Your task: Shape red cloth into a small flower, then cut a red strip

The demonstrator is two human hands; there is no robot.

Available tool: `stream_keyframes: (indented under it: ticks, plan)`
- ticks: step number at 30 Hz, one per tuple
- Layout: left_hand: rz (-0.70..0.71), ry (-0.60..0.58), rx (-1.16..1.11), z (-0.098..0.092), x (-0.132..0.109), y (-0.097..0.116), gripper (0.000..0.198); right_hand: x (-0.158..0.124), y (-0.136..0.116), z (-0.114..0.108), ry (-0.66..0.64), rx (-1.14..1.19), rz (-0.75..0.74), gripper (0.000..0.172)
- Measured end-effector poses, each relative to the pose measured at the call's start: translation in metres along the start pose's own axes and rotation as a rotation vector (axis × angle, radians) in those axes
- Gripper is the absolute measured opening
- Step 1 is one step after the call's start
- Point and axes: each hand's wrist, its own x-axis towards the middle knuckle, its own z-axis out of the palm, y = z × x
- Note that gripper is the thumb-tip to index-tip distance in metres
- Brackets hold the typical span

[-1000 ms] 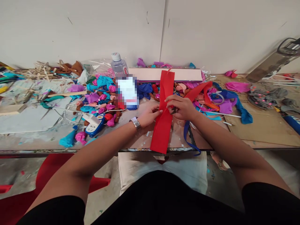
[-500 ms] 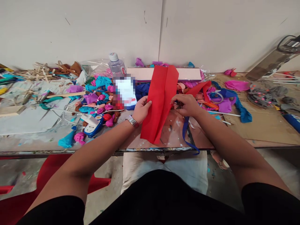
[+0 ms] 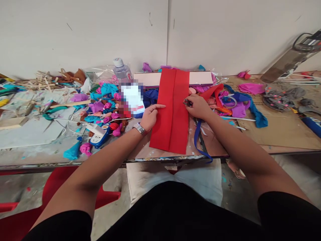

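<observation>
A long sheet of red crepe paper (image 3: pixel 166 115) with a crease down its length lies flat on the table in front of me. My left hand (image 3: pixel 151 116) rests at its left edge, index finger stretched out over the sheet and nothing gripped. Over the right edge is my right hand (image 3: pixel 197 105), its fingers closed round a small dark object (image 3: pixel 187 102), mostly hidden, whose kind I cannot make out. Below that hand a blue ribbon (image 3: pixel 198 139) trails to the table's front edge.
Crumpled paper flowers (image 3: pixel 107 105) crowd the left, beside a lit phone (image 3: pixel 132 97) and a blue power strip (image 3: pixel 100 135). A clear bottle (image 3: pixel 122 70) and a pale long box (image 3: pixel 147 79) stand behind. Cardboard (image 3: pixel 276 130) and a grey-brown bottle (image 3: pixel 283 63) are at right.
The red paper has gone from folded and tilted to spread flat. My left hand has let go of its edge and straightened the index finger; my right hand has come over the paper's right edge.
</observation>
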Motion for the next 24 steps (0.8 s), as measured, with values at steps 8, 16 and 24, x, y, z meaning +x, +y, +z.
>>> stream_keyframes:
  ticks: [8,16,24]
  plan:
    - [0.245,-0.344,0.009,0.003,-0.005,0.006,0.062,-0.001,-0.029,-0.029,-0.045,0.184,-0.097,0.023]
    - [0.18,-0.207,-0.141,0.005,-0.006,0.003,0.058,-0.085,-0.186,-0.044,-0.26,-0.16,-0.43,0.064]
    - [0.255,-0.143,-0.162,0.005,-0.004,0.004,0.058,-0.101,-0.177,-0.052,0.014,-0.359,-0.363,0.047]
